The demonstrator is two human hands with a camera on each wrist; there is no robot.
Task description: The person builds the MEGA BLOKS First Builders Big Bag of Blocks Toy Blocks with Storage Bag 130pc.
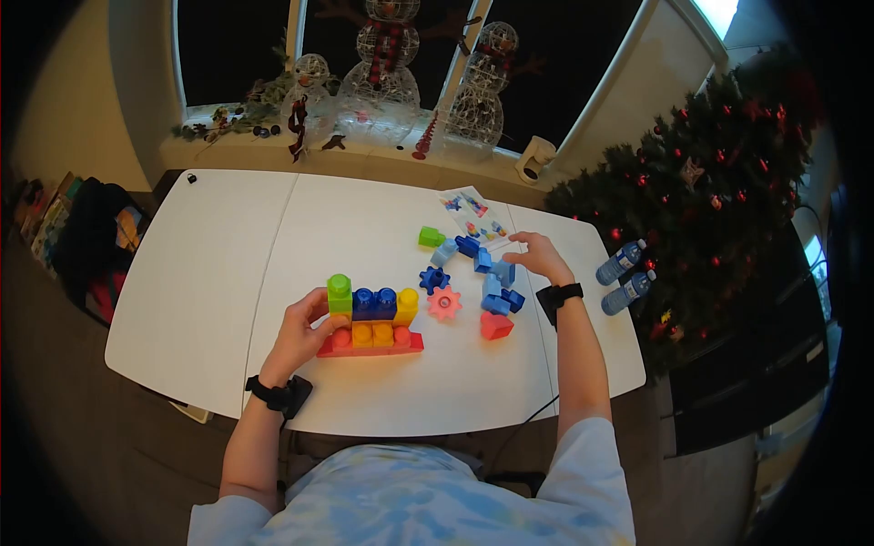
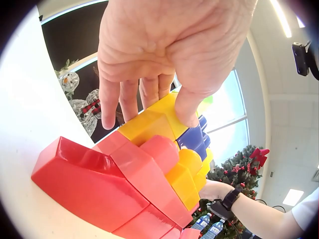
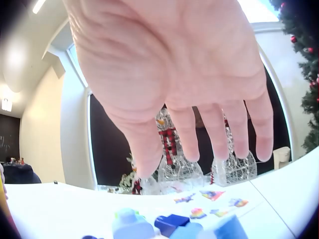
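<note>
My left hand [image 1: 297, 335] grips a wall of toy building blocks by its left end, thumb on the near side of a yellow block [image 2: 149, 122] and fingers behind it. Red blocks [image 1: 415, 344] form the wall's bottom row. Higher up are a dark blue block [image 1: 374, 306], a yellow block [image 1: 406, 308] and, on the left, a green block [image 1: 340, 296]. Over the loose blue blocks [image 1: 492, 287] on the right hovers my right hand [image 1: 543, 258], fingers spread and holding nothing. The right wrist view shows light blue blocks [image 3: 131, 226] below its palm.
Between the wall and the loose blocks lie a dark blue gear [image 1: 434, 279] and a pink gear [image 1: 444, 303]. A red block [image 1: 496, 327] sits nearby. Behind are a green block [image 1: 431, 237] and a picture sheet [image 1: 475, 218]. Two water bottles [image 1: 621, 262] stand at the right edge.
</note>
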